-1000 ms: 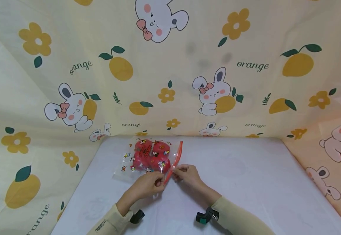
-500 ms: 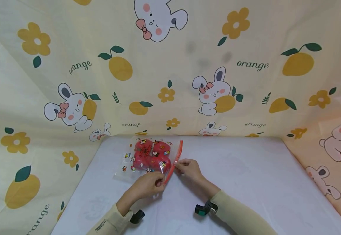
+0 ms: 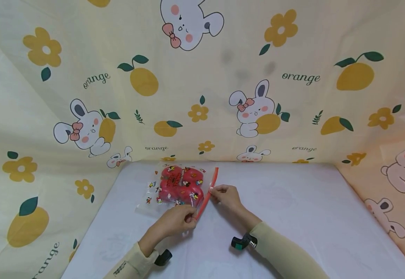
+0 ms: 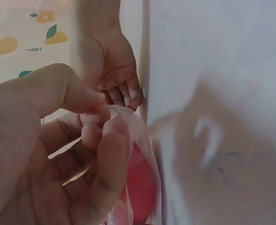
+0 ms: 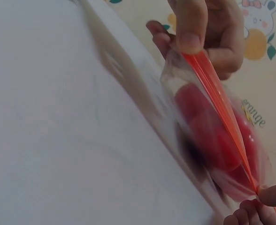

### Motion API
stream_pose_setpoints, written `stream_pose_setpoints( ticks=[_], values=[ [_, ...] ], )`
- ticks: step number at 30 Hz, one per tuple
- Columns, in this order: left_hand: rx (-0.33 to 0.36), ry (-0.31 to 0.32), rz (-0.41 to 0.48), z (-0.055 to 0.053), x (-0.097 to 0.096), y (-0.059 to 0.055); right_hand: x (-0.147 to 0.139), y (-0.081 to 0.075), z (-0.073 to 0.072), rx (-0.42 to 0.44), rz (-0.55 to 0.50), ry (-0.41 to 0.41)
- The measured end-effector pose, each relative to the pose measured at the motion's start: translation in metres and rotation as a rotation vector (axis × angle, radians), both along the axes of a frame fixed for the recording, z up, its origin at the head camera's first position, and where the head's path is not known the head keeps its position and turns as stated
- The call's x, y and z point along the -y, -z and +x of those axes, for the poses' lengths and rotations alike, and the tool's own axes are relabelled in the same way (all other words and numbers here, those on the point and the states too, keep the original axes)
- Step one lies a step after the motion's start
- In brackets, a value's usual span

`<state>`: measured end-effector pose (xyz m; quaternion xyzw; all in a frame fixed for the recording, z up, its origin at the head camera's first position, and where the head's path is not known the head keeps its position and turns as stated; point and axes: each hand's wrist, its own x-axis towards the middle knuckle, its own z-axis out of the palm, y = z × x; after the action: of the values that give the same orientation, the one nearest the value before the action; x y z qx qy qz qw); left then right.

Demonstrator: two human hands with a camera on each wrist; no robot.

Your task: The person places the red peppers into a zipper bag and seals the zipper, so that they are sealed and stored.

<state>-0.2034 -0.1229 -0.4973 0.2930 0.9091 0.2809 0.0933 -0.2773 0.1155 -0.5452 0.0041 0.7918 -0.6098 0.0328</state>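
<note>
A clear zip bag (image 3: pixel 145 208) with small cartoon prints lies on the white table, its red zip strip (image 3: pixel 204 203) facing right. Through the plastic show several rounded red things (image 3: pixel 192 176); their kind is unclear. My left hand (image 3: pixel 177 220) pinches the near end of the strip between thumb and fingers. Farther up the strip, my right hand (image 3: pixel 226 197) pinches it with thumb and fingertips. The right wrist view shows the strip (image 5: pixel 218 96) pulled taut between the left hand (image 5: pixel 220 33) and the right fingertips (image 5: pixel 269 197).
Behind the white table (image 3: pixel 293 217) hangs a cream cloth (image 3: pixel 216 69) printed with rabbits, oranges and flowers, which also runs along both sides. A dark wrist camera (image 3: pixel 163 257) sits by the left cuff and another wrist camera (image 3: pixel 244 241) by the right.
My right hand has slid along the red strip, away from the left hand and toward the far end. The left hand and the bag have stayed nearly still.
</note>
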Motion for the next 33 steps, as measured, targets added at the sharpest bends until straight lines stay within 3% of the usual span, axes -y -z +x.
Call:
stream_pose_setpoints(
  ticks=[10,27,33],
  values=[
    [-0.022,0.023,0.005,0.001,-0.001,0.002,-0.005,0.007,-0.016,-0.06,-0.004,0.051],
    [0.06,0.04,-0.009,0.002,-0.004,0.001,-0.03,0.006,-0.037,-0.04,0.027,0.139],
    [0.02,0.077,-0.004,0.003,-0.004,0.001,-0.038,0.005,-0.043,-0.054,0.035,0.159]
  ],
)
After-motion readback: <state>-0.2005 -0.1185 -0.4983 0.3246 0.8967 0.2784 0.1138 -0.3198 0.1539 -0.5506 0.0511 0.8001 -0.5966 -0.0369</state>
